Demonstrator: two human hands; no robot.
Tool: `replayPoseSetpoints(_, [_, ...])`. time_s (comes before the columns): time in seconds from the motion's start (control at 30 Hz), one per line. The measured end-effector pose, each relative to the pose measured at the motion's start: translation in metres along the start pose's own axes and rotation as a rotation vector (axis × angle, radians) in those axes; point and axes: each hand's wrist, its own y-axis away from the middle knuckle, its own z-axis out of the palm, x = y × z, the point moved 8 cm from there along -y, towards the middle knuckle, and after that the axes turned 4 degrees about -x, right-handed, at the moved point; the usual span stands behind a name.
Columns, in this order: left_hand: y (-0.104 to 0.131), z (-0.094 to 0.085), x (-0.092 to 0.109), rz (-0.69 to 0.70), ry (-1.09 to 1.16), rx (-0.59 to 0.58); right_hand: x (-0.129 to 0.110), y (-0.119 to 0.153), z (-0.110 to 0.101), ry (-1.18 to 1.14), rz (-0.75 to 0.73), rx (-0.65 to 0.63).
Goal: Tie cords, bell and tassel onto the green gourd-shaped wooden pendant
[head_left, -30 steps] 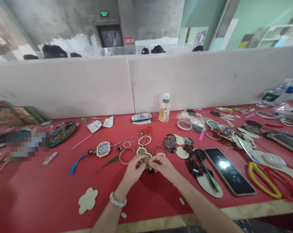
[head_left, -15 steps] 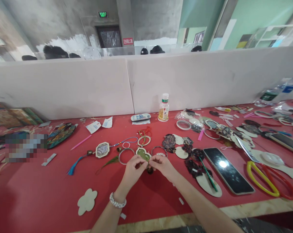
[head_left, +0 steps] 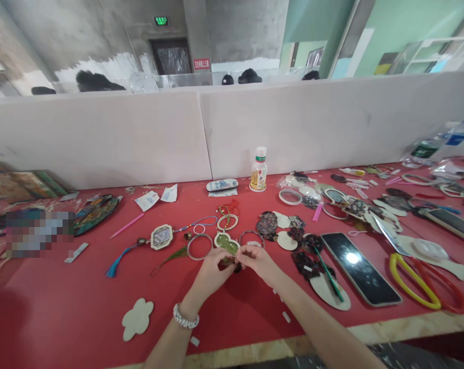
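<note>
A small green pendant [head_left: 224, 242] with a cream rim and rounded lobes is at the table's middle, partly hidden by my fingers. My left hand [head_left: 212, 271], with a white beaded bracelet [head_left: 185, 318] on its wrist, is closed on the pendant's lower left part. Thumb and fingertips of my right hand [head_left: 259, 262] pinch together at the pendant's right edge; whatever is between them is too small to make out. A dark bead shows just under the fingertips. Beyond the pendant lies a cream ring [head_left: 227, 229] with a red and green cord.
Around my hands lie an octagonal pendant with a blue tassel [head_left: 161, 237], a flower-shaped cream piece [head_left: 138, 320], a bangle [head_left: 188, 251] and dark patterned pieces [head_left: 267, 225]. To the right are a phone [head_left: 364, 271] and scissors [head_left: 416, 287]. A bottle [head_left: 259, 171] stands before the white partition [head_left: 139, 138].
My right fingertips have shifted slightly at the pendant's edge, and my left fingers now cover more of its lower part. The camera view has moved a little.
</note>
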Motion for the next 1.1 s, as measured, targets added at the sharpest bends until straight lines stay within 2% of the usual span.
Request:
replayPoseSetpoints(0.23, [0.0,0.001,-0.004,-0.025,-0.037,-0.001,0.001,0.0,0.002,-0.006,0.014,-0.022])
replayPoseSetpoints(0.53, [-0.001,0.004,0.006,0.066,-0.075,-0.011,0.001,0.001,0.002,0.006,0.017,-0.039])
replayPoseSetpoints(0.7, [0.0,0.0,0.007,0.066,-0.006,0.02,-0.006,0.001,0.004,0.037,-0.007,-0.045])
replayPoseSetpoints(0.93, [0.0,0.0,-0.005,0.01,0.007,0.053,-0.02,0.006,0.004,0.324,-0.129,-0.017])
replayPoseSetpoints(1.1, [0.0,0.0,-0.009,-0.002,0.029,0.045,-0.043,0.017,0.011,0.607,-0.307,0.036])
